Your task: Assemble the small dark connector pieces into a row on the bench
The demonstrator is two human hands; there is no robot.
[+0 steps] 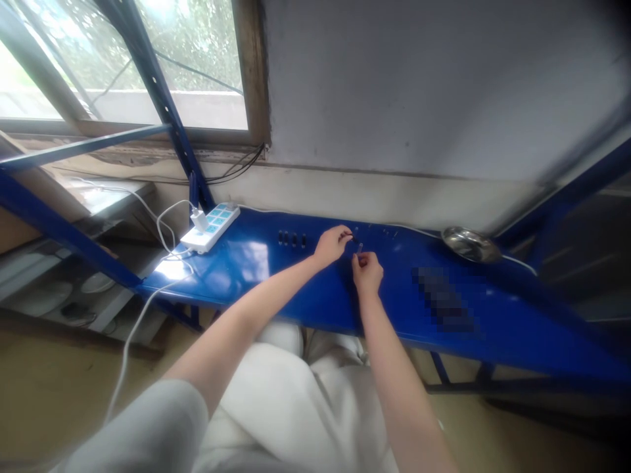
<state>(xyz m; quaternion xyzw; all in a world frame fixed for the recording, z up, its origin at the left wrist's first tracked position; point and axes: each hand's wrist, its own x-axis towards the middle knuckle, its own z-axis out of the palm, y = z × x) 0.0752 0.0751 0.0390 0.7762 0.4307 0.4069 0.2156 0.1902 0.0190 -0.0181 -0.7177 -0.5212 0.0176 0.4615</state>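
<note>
My left hand [333,245] is above the blue tabletop, its fingers pinched on a small dark piece [351,235] too small to name. Just to its right, my right hand [368,270] grips a small clear tube-like piece [359,249] that points up between thumb and fingers. The two held pieces are close together; whether they touch I cannot tell. Left of my hands, several small dark cylinders [294,240] stand in a row. Beyond my fingers lie several tiny clear pieces [386,231], too small to make out.
A white power strip [211,228] with a plug in it sits at the table's left end, its cable hanging off the edge. A shiny metal dish [470,244] is at the back right. A blurred dark object [444,299] lies on the blue table [305,299].
</note>
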